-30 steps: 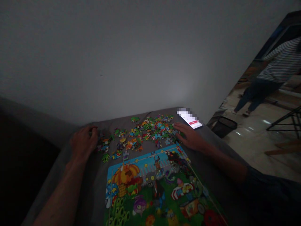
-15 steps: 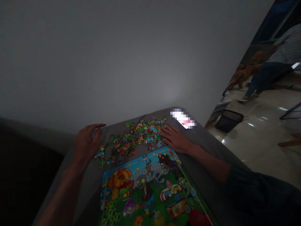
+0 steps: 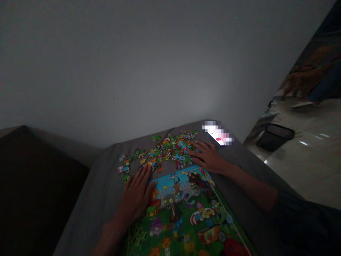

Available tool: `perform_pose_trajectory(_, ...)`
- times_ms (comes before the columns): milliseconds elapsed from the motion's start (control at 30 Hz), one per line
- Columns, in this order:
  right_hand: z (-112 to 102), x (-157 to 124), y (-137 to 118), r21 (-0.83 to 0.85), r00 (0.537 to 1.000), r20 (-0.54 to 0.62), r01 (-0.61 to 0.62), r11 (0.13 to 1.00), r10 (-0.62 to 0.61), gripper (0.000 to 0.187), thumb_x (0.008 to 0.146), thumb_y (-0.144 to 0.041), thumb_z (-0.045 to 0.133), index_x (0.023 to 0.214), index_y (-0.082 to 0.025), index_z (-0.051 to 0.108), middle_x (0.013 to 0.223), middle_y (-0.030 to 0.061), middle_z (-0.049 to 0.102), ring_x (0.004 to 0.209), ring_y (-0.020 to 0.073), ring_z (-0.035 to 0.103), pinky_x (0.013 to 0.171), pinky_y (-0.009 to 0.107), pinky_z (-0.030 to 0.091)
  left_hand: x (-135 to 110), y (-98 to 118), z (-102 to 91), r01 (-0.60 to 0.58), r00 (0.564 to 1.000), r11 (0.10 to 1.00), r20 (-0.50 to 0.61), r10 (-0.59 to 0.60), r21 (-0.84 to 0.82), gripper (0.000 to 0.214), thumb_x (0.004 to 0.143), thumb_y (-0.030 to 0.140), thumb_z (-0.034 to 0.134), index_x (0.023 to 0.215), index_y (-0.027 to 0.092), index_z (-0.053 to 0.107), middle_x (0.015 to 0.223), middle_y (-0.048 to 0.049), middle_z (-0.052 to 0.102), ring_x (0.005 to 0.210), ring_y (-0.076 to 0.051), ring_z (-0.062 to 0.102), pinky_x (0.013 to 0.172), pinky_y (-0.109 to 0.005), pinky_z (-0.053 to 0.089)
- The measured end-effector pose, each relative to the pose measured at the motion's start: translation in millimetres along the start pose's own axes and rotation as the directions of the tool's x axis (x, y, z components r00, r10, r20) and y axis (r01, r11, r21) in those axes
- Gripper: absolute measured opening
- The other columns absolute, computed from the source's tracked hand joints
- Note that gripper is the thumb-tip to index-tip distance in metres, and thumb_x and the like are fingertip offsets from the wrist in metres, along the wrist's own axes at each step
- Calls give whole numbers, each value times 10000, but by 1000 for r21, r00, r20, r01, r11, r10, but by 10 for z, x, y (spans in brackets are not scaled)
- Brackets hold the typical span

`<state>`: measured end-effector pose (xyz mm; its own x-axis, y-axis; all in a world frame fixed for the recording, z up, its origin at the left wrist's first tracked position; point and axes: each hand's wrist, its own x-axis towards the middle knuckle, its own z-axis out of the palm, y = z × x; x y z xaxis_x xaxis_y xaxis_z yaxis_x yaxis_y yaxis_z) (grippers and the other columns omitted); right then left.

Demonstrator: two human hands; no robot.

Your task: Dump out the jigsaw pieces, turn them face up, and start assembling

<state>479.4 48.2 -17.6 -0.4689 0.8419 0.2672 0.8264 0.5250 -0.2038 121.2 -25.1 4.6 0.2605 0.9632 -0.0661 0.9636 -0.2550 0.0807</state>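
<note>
Loose jigsaw puzzle pieces [image 3: 170, 147] lie scattered in a colourful heap across the grey cloth. Below them is a flat puzzle board [image 3: 183, 213] printed with cartoon zombies and plants. My left hand [image 3: 137, 193] rests over the board's upper left corner, fingers stretched toward the pieces and covering some of them. Nothing shows in its grasp. At the right end of the heap lies my right hand [image 3: 207, 156], fingers spread and touching the pieces, just above the board's upper right corner.
A lit phone [image 3: 217, 133] lies at the cloth's far right, near the pale wall [image 3: 133, 71]. Down on the shiny floor stands a black wire bin [image 3: 275, 137]. A brown dog [image 3: 301, 81] and part of a person's leg [image 3: 327, 85] appear dimly at the right.
My left hand has moved right and down, from left of the pieces onto the board's corner. My right hand stays by the heap. The view has shifted slightly left.
</note>
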Motion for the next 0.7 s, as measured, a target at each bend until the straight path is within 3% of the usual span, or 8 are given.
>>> perform_pose_trajectory(167,-120,-1,41,112,997,-24,-64,992,67,587,1034,-598,320,1559,-348,406,1638,55,380,1520,308,327,1209,607,294,45,-99,130,-38,980,999,-197,40,13,608,1060,482,200,1591,235,364,1653,-61,323,1526,-278,331,1202,-556,332)
perform_pose_trajectory(300,-271,199,81,155,988,-52,-133,979,142,628,1033,-603,288,1591,-319,343,1611,66,425,1475,278,415,1185,552,390,-12,-36,280,-221,923,975,-318,217,24,592,1049,521,248,1558,280,429,1649,-30,318,1539,-299,292,1202,-585,332)
perform_pose_trajectory(367,-295,398,94,112,990,-10,-141,984,143,681,1022,-645,273,1605,-296,311,1611,67,427,1475,267,418,1189,532,392,-55,52,329,-342,886,940,-330,325,6,576,1047,539,286,1565,318,406,1660,-4,281,1544,-284,280,1206,-572,342)
perform_pose_trajectory(467,-212,736,111,38,988,63,-146,989,143,814,987,-730,244,1612,-213,308,1657,92,336,1536,254,304,1263,475,271,-101,175,343,-470,849,882,-292,439,-41,584,1044,571,329,1561,311,408,1652,-13,291,1528,-279,318,1207,-547,368)
perform_pose_trajectory(600,31,1056,109,-55,971,151,-180,982,187,912,963,-768,111,1604,-157,328,1659,125,318,1554,270,249,1280,478,206,-126,251,289,-514,851,852,-186,492,-99,591,1060,550,288,1537,241,453,1617,-67,343,1497,-311,364,1190,-582,396)
perform_pose_trajectory(700,176,1175,92,-116,960,177,-199,973,217,928,969,-739,44,1613,-119,293,1667,156,281,1555,293,241,1273,517,195,-138,275,270,-504,859,853,-180,479,-134,575,1065,521,296,1532,229,460,1615,-85,347,1496,-321,356,1192,-605,384)
